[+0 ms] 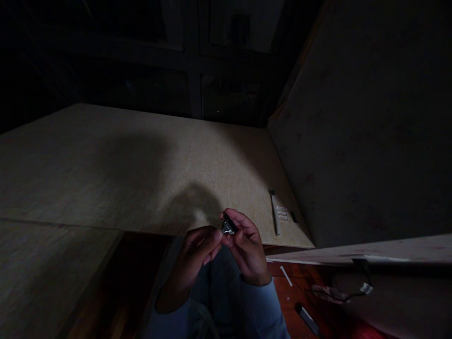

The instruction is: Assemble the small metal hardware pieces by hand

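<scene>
Both hands meet in front of my body, just past the table's near edge. Between them is a small black-and-silver piece [229, 225], shiny at its lower part and shaped like a razor head; the dim light hides its details. My left hand [199, 252] is closed, its thumb and fingers pinching the silver end. From the other side, my right hand [249, 247] grips the dark upper part with thumb and fingertips. To the right on the table lie a slim grey stick with a dark head [275, 214], like a toothbrush, a clear compartmented case [282, 213] and a short black piece [294, 216].
The pale table [141, 188] spreads ahead and left, with a wall panel [363, 141] along its right side. On the reddish floor lie a white strip [286, 276], a grey bar-shaped object [308, 320] and a dark cable [342, 299]. Shadows fall across the tabletop.
</scene>
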`<act>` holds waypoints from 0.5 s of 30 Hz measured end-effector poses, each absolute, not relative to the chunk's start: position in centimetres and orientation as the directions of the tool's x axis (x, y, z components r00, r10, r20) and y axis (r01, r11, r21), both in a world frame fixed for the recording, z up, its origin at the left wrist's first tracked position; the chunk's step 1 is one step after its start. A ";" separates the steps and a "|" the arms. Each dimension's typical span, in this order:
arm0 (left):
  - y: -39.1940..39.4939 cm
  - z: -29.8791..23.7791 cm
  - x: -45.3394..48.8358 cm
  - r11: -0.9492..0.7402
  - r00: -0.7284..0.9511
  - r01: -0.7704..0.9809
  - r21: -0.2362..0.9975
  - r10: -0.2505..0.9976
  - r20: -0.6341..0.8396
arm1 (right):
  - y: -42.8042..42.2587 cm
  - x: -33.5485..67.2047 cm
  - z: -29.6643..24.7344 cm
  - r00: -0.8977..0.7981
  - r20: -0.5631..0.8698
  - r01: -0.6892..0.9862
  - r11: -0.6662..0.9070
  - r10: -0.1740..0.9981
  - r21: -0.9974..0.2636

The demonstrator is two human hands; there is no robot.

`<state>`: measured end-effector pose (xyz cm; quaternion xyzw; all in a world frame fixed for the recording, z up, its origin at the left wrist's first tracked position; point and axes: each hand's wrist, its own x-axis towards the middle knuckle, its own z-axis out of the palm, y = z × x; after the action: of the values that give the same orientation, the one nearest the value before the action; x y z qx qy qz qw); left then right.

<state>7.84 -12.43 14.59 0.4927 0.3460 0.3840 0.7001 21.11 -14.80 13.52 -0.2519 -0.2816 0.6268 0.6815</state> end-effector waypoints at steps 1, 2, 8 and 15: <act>-12.4 14.6 7.8 0.222 0.473 -0.197 0.955 0.875 -0.106 | -14.8 21.1 13.5 0.057 0.073 -0.708 0.091 0.996 -0.700; -12.4 14.7 7.8 0.221 0.481 -0.198 0.955 0.871 -0.102 | -14.8 21.1 13.4 0.056 0.082 -0.704 0.098 0.995 -0.703; -12.2 14.5 7.8 0.187 0.491 -0.192 0.963 0.868 -0.071 | -14.8 21.2 13.2 0.038 0.117 -0.699 0.110 0.992 -0.707; -12.3 14.5 7.8 0.190 0.480 -0.174 0.966 0.873 -0.085 | -14.8 21.2 13.2 0.029 0.131 -0.723 0.112 0.991 -0.682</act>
<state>7.78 -12.32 14.55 0.5117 0.3417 0.3784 0.6915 21.20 -14.81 13.20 -0.2225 -0.3013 0.6282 0.6819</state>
